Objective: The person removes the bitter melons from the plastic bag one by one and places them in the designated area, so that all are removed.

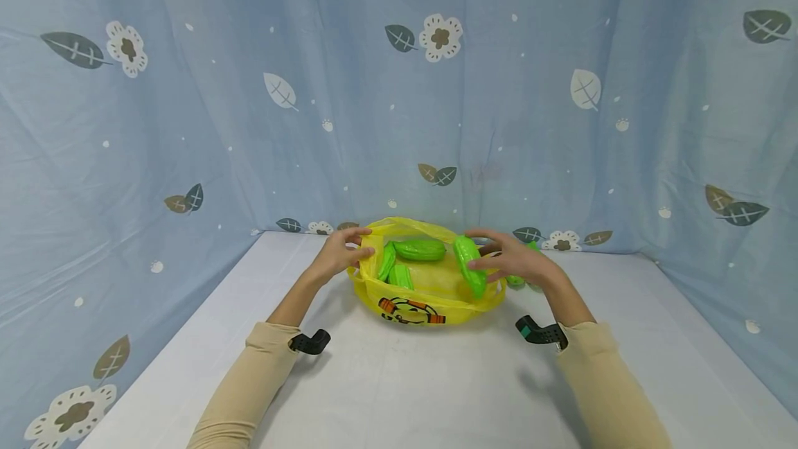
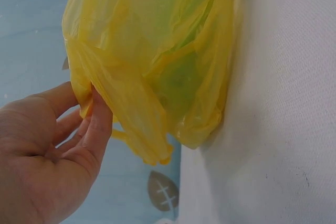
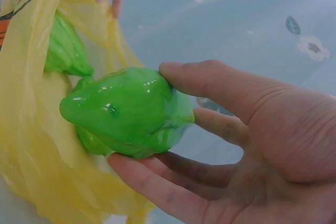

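A yellow plastic bag (image 1: 430,307) with a printed orange and black figure lies on the table, its mouth spread wide. My left hand (image 1: 339,253) pinches the bag's left rim between thumb and fingers, as the left wrist view shows up close (image 2: 58,150). Over the right side of the bag's mouth, my right hand (image 1: 514,258) holds a glossy green gourd-like vegetable (image 3: 123,111) between thumb and fingers, its tapered end toward the bag. Several similar green vegetables (image 1: 420,249) lie inside the bag; the bag's wall partly hides them.
More green pieces (image 1: 515,281) lie to the right of the bag, partly hidden behind my right hand. A white-covered table (image 1: 430,386) carries everything. A blue curtain (image 1: 349,109) with leaf and flower prints surrounds its back and sides. Each sleeve carries a black wrist device (image 1: 310,342).
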Motion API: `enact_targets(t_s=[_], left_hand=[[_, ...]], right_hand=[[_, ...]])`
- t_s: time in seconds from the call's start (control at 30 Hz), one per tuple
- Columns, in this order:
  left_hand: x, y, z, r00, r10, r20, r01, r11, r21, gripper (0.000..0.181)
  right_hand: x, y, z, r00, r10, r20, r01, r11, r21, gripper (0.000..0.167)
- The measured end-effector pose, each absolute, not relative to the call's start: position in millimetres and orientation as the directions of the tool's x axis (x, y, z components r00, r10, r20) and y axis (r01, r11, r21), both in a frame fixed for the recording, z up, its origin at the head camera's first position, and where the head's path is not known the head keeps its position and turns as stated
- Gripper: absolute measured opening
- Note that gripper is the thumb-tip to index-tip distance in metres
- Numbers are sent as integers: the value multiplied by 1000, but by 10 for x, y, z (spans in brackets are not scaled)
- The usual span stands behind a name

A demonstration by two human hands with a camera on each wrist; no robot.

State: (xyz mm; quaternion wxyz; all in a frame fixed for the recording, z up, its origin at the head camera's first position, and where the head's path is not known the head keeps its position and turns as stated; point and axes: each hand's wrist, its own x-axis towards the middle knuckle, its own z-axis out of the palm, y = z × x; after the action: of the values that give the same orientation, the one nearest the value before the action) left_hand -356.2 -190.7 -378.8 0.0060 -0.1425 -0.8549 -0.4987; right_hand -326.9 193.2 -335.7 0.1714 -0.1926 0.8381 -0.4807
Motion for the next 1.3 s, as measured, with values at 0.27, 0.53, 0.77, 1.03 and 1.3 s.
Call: enact_targets(t_s=[0.27, 0.53, 0.77, 1.03, 1.3], left_hand=[[-3568, -1910, -3783, -961, 235, 146, 244, 472, 847, 53], [-3570, -1914, -3789, -963, 228, 145, 241, 480, 843, 53], [-3575, -1915, -3788, -963, 226, 147, 241, 482, 843, 53], [-3580, -1918, -3778, -959, 237, 153, 251, 474, 844, 53], [-3587, -1919, -3796, -959, 236, 153, 251, 469, 847, 54]], right_hand=[[-3241, 2038, -3352, -873, -481, -76, -187, 476, -859, 74], [-3203, 2147, -3319, -880, -467, -88, -172, 486, -857, 75], [-3190, 2277, -3297, -890, -449, -76, -184, 509, -841, 78], [-3193, 2439, -3298, -895, -441, -67, -183, 499, -847, 81], [-3208, 2576, -3322, -913, -403, -66, -173, 528, -831, 80]])
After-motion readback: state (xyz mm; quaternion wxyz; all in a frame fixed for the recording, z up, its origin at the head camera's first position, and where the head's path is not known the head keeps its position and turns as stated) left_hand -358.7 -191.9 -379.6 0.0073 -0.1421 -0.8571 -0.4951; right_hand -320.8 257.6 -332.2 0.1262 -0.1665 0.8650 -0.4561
